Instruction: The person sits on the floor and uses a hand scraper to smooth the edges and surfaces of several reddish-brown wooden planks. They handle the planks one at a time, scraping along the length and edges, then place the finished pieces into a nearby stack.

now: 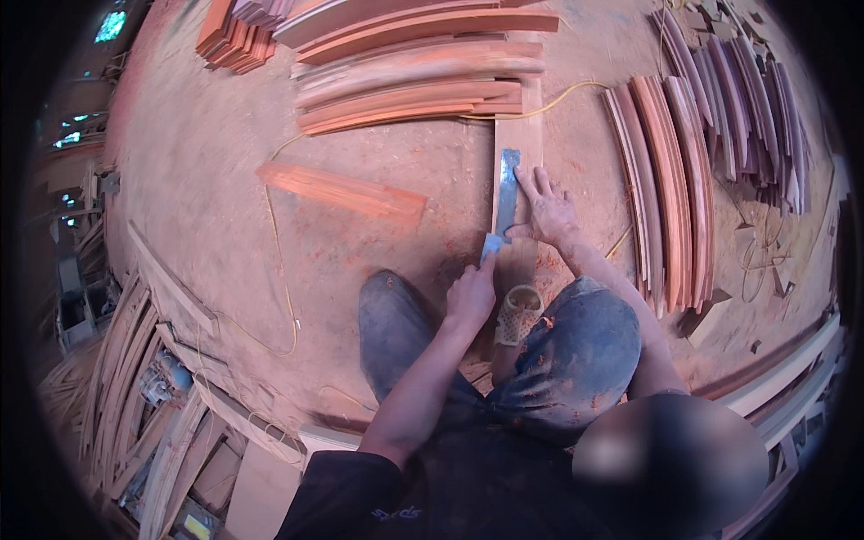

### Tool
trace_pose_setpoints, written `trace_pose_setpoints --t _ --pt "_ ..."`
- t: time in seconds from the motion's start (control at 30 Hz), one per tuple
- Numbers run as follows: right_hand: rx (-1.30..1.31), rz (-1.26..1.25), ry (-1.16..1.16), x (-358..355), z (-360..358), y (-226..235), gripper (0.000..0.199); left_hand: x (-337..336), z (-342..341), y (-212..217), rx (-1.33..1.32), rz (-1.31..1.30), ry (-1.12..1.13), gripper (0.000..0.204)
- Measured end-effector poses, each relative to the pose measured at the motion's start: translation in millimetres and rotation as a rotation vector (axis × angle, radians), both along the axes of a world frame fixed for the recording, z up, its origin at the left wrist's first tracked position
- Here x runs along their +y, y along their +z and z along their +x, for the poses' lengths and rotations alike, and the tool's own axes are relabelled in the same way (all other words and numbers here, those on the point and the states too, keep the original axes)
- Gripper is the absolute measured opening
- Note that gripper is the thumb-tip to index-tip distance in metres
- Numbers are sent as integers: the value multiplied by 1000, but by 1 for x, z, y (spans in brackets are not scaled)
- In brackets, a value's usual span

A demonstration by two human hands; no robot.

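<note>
— Item one, metal ruler?
— Lying along the plank; my right hand is pressing it, fingers spread, at three o'clock.
— Left hand?
— Pinching something at its six o'clock end; I cannot tell what.

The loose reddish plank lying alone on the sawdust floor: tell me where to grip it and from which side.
Probably best to grip the loose plank across its narrow width near the middle, coming from above. It lies flat and slanted on the floor, both long edges free, nothing stacked on it, so fingers can hook under either edge. Both hands are busy: the left hand and right hand are at the metal ruler.
</note>
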State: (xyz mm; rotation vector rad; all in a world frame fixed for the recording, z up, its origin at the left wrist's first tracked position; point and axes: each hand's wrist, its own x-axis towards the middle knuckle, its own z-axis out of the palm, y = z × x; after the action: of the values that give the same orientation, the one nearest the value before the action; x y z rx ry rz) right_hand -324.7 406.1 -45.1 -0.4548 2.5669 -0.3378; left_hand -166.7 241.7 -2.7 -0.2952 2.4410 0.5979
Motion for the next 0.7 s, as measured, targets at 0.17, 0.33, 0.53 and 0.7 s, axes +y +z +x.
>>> trace_pose_setpoints --t 0.17,0.33,0.53,0.7 --pt "-14 35 17 -2 -1 11 136 -10 -10 6 -98 14 5 43" --pt "-88 14 -15 -2 -3 13 138 -17 -104 3 186 19 25 36" --pt "-22 34 6 0 -3 9 135 -11 -186 -10 77 -97 -71 42" --pt "-106 -29 -35 0 -3 0 136 -13 -178 -5 25 -110 -104 47"
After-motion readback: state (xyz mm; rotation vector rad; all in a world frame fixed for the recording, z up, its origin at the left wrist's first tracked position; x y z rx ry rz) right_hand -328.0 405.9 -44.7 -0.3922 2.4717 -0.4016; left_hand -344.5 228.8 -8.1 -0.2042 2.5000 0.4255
